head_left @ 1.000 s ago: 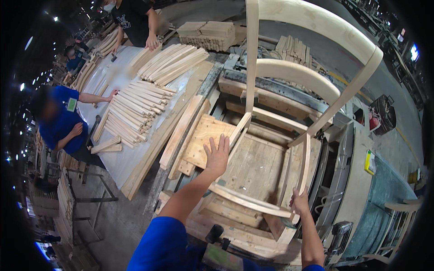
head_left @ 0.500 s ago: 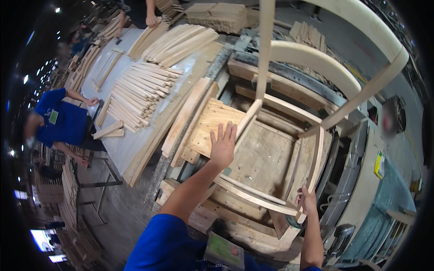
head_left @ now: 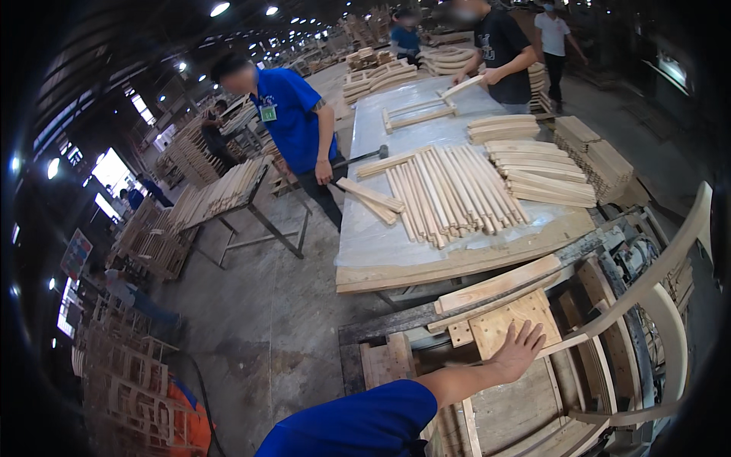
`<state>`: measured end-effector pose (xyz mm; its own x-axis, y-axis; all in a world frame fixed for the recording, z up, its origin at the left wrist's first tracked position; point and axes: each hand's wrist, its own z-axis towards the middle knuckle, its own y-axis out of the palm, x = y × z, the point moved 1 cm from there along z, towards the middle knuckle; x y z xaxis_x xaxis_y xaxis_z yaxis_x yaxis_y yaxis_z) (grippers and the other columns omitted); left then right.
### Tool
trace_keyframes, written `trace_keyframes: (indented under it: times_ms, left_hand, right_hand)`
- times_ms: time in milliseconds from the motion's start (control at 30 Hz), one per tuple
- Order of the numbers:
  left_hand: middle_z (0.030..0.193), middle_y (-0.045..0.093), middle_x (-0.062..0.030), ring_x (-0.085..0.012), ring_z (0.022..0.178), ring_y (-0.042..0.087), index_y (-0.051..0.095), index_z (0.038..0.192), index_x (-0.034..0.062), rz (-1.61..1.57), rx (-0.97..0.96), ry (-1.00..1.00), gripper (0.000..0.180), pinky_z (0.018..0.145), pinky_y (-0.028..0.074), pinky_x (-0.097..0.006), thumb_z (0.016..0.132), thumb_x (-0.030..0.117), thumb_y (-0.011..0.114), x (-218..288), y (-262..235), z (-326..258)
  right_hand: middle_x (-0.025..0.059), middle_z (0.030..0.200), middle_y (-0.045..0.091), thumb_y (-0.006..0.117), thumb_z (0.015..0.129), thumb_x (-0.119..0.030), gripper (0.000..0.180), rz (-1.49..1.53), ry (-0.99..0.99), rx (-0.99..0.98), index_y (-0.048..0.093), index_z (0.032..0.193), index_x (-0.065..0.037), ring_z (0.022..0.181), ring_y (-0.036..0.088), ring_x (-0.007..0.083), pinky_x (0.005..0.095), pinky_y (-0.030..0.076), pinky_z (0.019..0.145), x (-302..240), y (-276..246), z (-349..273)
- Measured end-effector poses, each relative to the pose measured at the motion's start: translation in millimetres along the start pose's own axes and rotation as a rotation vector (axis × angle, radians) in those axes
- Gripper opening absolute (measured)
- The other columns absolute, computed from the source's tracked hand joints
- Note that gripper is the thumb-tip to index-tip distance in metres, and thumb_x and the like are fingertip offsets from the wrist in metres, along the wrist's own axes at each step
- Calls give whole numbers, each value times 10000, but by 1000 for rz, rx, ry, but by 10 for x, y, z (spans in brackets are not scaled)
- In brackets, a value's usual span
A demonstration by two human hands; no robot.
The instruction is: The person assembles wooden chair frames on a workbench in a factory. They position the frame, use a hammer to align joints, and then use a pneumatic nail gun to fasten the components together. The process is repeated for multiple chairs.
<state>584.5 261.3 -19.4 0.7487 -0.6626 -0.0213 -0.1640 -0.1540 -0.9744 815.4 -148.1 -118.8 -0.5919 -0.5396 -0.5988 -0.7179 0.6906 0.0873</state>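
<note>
My left hand (head_left: 519, 352) lies with its fingers spread at the side rail of a pale wooden chair frame (head_left: 640, 295), beside a plywood block (head_left: 495, 324). It grips nothing. The chair frame is set in a wood-lined machine bed, its curved back parts leaning out to the right. Beneath the hand, a flat wooden panel (head_left: 510, 407) shows inside the frame. My right hand is outside the view.
A plastic-covered table (head_left: 365, 278) ahead bears wooden sticks (head_left: 449, 190) and curved slats (head_left: 541, 171). A blue-shirted co-worker (head_left: 293, 114) stands left of it, near a hammer (head_left: 373, 154); another in black (head_left: 502, 57) handles a wooden piece. Chair frames (head_left: 129, 388) stand lower left.
My view has swung up and to the left, so the table and co-workers show more fully. The right hand has left the picture. My left hand stays open by the chair's side rail.
</note>
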Motion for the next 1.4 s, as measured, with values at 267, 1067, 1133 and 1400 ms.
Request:
trace_keyframes:
  times_ms: [267,1067,1133,1400]
  left_hand:
    - [1694,216,-260,-477,1545,248,283,1613,-27,-51,103,1,741,1188,291,-667,958,161,573,-38,48,77]
    - [1693,166,-282,-493,1564,179,228,1609,-51,-110,38,5,777,1224,246,-661,918,64,564,95,-60,100]
    - [1690,170,-286,-501,1560,185,231,1607,-52,-102,37,0,790,1219,252,-664,908,60,581,50,-42,107]
    - [1671,223,-299,-543,1519,268,298,1596,-22,-61,66,19,746,1177,280,-709,924,109,595,73,263,173]
  right_hand:
    - [207,1517,470,474,1013,-696,809,23,17,-8,441,1526,-71,1247,540,300,475,494,984,-96,49,84]
    - [148,1597,382,413,1004,-752,837,79,-41,-83,393,1589,-155,1366,424,334,514,361,1151,131,-46,309]
    - [150,1607,373,439,1003,-738,836,18,-35,-17,374,1599,-156,1365,426,332,506,366,1149,119,22,276]
    - [151,1650,334,549,991,-685,883,-192,19,202,269,1645,-162,1391,411,322,477,367,1163,-60,356,7]
